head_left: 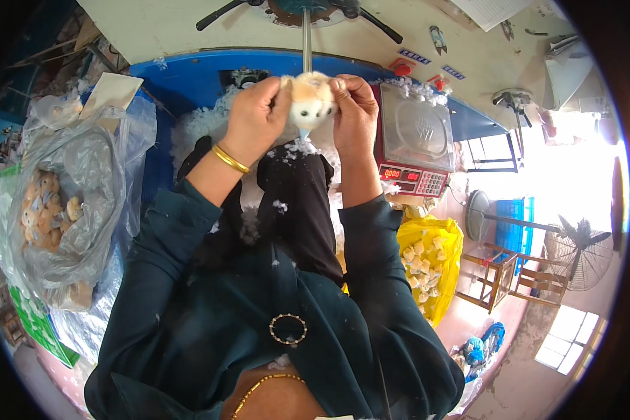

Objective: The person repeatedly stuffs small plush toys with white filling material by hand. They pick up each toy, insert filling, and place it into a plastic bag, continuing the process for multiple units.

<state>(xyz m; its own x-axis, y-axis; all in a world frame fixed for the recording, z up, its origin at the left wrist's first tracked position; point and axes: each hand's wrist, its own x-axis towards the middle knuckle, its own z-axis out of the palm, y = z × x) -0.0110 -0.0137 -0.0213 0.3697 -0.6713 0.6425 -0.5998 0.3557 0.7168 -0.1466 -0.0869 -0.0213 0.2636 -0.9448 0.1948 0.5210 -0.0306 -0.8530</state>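
Head view: clear, yellow bags (455,246) hold plushies (414,262); fingers (344,89) pinch plush head (311,105).

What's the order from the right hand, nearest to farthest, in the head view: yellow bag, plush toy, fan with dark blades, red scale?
From the right hand:
1. Plush toy: pinched in it, on its left.
2. Red scale: just to its right.
3. Yellow bag: lower right, below the scale in the picture.
4. Fan with dark blades: far right.
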